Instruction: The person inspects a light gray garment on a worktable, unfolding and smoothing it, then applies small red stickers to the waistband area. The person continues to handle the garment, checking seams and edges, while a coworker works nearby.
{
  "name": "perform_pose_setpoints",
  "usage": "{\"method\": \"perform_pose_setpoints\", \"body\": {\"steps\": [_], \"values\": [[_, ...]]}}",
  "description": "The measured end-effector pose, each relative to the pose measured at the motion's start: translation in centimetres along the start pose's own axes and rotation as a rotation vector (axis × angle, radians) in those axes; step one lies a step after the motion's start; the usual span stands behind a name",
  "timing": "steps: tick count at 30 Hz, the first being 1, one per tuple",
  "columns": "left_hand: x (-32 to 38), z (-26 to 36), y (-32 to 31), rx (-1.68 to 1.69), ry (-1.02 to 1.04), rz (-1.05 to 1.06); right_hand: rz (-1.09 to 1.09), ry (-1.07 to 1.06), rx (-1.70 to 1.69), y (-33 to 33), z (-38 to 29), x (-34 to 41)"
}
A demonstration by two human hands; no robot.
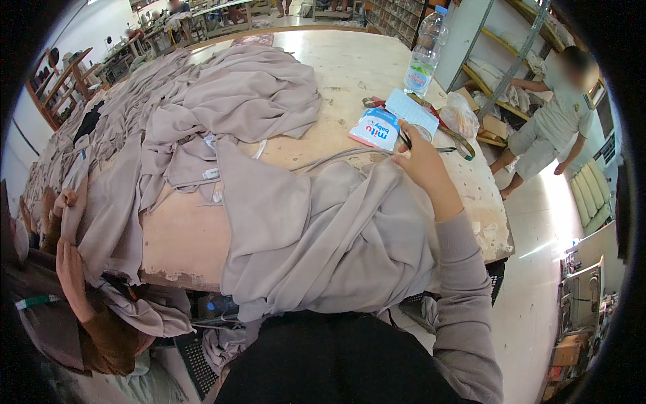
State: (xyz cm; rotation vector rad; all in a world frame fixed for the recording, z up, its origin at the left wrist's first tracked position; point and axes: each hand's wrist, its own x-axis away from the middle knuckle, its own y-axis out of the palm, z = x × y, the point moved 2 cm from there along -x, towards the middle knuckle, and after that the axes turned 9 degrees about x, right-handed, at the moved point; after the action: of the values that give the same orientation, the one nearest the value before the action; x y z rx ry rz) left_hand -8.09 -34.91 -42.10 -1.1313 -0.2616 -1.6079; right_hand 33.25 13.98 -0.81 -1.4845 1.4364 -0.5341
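My right hand [421, 161] is at the right of the table, its fingers around a small dark tool [406, 140], mostly hidden; a thin dark tip shows past the hand. Just under the fingers lies the upper edge of a grey-beige fabric garment [328, 227], spread in folds over the table's near edge. Beside the hand are a blue-and-pink mitu baby wipes pack [376, 128], a light blue paper card [411, 113] and a measuring tape [456, 140]. My left hand is out of view. White tags [211, 173] show on more fabric at the left.
A large heap of the same fabric [242, 91] covers the table's far left. A plastic bottle [425, 55] and a clear plastic bag [460, 113] stand at the right. At the left edge, a co-worker's hands [70, 257] hold fabric. Another person [550, 116] stands by the shelves.
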Motion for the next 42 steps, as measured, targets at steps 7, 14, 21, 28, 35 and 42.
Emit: {"method": "perform_pose_setpoints", "body": {"steps": [7, 14, 21, 28, 35, 42], "values": [[4.8, 7.9, -6.7, -0.198, -0.100, 0.205, 0.218, 0.025, -0.221, -1.7, 1.7, 3.2], [12.4, 30.0, -9.0, -0.511, 0.315, 0.609, 0.090, -0.328, -0.182, -1.0, -2.1, 5.8], [12.6, 31.8, -11.0, 0.235, 0.496, 0.209, -0.050, -0.404, -0.109, -0.7, -4.2, 6.3], [14.9, 40.9, -21.2, 0.009, 0.993, 1.020, 0.528, -0.064, 0.324, -8.0, 1.7, 2.1], [13.1, 41.9, -17.5, -0.103, 0.871, 0.584, 0.173, 0.261, -0.191, -5.7, 1.6, 8.5], [13.3, 42.5, -12.0, -0.448, 0.839, 0.541, -0.041, -0.388, -0.208, 2.4, -5.7, 8.3]]}}
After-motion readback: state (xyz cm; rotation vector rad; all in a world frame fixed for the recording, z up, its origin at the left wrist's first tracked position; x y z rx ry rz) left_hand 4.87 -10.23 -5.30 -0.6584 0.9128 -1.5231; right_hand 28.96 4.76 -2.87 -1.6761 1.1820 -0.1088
